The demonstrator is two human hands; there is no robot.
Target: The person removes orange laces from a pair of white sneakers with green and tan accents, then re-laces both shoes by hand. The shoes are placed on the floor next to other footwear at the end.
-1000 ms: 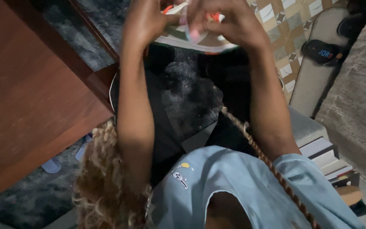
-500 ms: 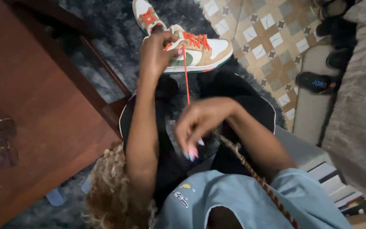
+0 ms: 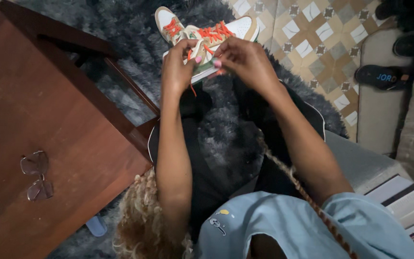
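A tan, white and green sneaker [image 3: 226,33] with orange laces [image 3: 214,34] rests on my knees above a dark grey shaggy rug [image 3: 120,29]. My left hand [image 3: 180,62] grips the sneaker's heel side and pinches a lace end. My right hand [image 3: 245,60] is closed on the lace at the sneaker's near edge, next to the left hand. A second matching sneaker [image 3: 168,24] lies on the rug just behind, partly hidden.
A brown wooden table [image 3: 39,110] fills the left, with clear eyeglasses [image 3: 34,175] on it. Patterned floor tiles [image 3: 312,29] lie beyond the rug. Dark sandals [image 3: 384,76] sit at the right on a pale mat. Stacked books [image 3: 403,201] are at the lower right.
My right hand, which had pulled the orange lace out toward me half a second ago, has gone back up to the sneaker. The left hand stays on the shoe.
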